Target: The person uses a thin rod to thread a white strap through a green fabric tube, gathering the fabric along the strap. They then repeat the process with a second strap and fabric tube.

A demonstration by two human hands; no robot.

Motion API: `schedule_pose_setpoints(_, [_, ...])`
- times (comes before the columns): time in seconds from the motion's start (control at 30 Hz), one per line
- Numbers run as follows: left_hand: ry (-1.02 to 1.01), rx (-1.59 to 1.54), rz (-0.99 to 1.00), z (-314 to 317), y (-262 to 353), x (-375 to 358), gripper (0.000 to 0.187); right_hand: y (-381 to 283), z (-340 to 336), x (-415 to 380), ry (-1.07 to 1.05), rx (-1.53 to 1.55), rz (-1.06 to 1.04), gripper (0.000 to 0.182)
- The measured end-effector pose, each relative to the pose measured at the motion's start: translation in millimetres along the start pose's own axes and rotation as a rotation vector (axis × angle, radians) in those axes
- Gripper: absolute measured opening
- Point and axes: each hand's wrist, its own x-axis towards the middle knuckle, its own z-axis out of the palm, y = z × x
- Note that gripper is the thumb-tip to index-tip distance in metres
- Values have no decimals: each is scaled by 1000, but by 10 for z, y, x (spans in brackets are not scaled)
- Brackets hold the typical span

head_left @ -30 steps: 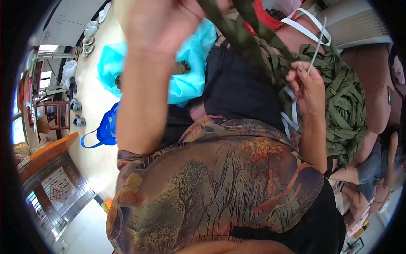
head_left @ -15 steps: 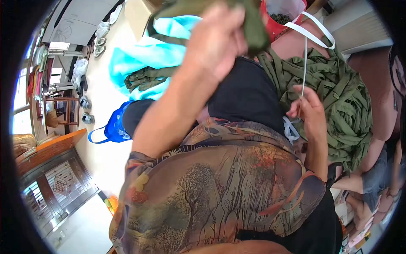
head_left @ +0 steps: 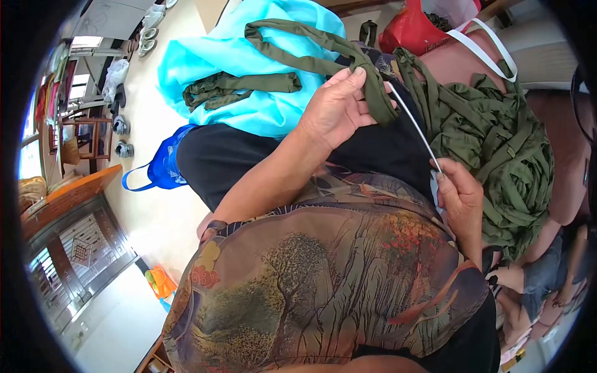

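Observation:
My left hand [head_left: 339, 112] is closed on a dark green fabric strap [head_left: 378, 93], pinched between thumb and fingers. From there the strap loops away to the left over a bright cyan cloth [head_left: 249, 56]. My right hand [head_left: 459, 193], lower and to the right, grips the end of a thin, pale, straight rod [head_left: 415, 127]. The rod's far tip reaches up beside the strap, close to my left fingertips. A large heap of dark green straps [head_left: 504, 155] lies just right of my right hand. Another green fabric bundle [head_left: 236, 87] rests on the cyan cloth.
A red bag with white handles [head_left: 404, 34] stands at the upper right. Against my knee is a blue bag [head_left: 165, 165]. Shoes [head_left: 123, 138] line the floor on the left, near a wooden chair [head_left: 93, 146]. Another person's legs [head_left: 535, 273] show at the lower right.
My left hand has come down with the strap, uncovering more of the cyan cloth. The rod has tilted from near upright toward the left hand, its tip now by the strap.

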Motion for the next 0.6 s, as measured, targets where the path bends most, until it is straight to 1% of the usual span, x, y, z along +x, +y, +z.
schedule_pose_setpoints(0.17, [-43, 43, 15, -1, 20, -13, 27, -13, 51, 30, 7, -43, -10, 18])
schedule_pose_setpoints(0.33, [-34, 48, 37, -10, -25, -30, 27, 48, 72, 72, 4, -42, 5, 18])
schedule_pose_setpoints(0.6, [8, 85, 42, 33, -20, -56, 25, 34, 100, 66, 51, -216, -94, 16])
